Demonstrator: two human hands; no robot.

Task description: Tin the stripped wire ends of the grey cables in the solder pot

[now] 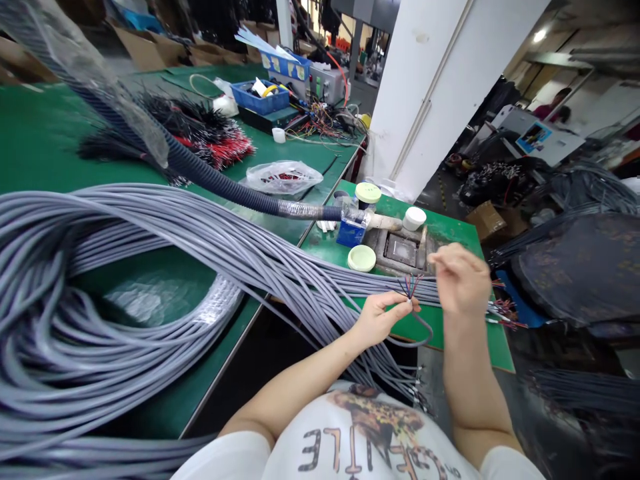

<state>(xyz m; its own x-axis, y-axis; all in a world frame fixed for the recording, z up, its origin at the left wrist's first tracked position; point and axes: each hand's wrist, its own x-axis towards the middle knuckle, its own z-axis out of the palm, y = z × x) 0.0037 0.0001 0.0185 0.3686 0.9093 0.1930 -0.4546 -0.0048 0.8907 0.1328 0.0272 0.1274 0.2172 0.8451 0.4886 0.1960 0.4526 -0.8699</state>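
My left hand (381,320) pinches the end of a grey sheathed multi-core cable (320,283), whose stripped coloured wires (409,287) fan upward from my fingertips. My right hand (460,279) hangs just to the right of those wires, with its fingertips close to them. I cannot tell whether those fingers hold a strand. A large loose coil of the same grey cable (110,267) spreads across the bench to the left, and its strands run under my left forearm. A metal-framed square recess (401,251) sits on the green bench just beyond my hands.
Green-lidded jars (361,258) and a white jar (414,218) stand around the recess. A black corrugated hose (210,175) crosses above the coil. Red-and-black wire bundles (200,133), a plastic bag (283,177) and a blue tray (260,97) lie farther back. A white pillar (430,87) rises behind.
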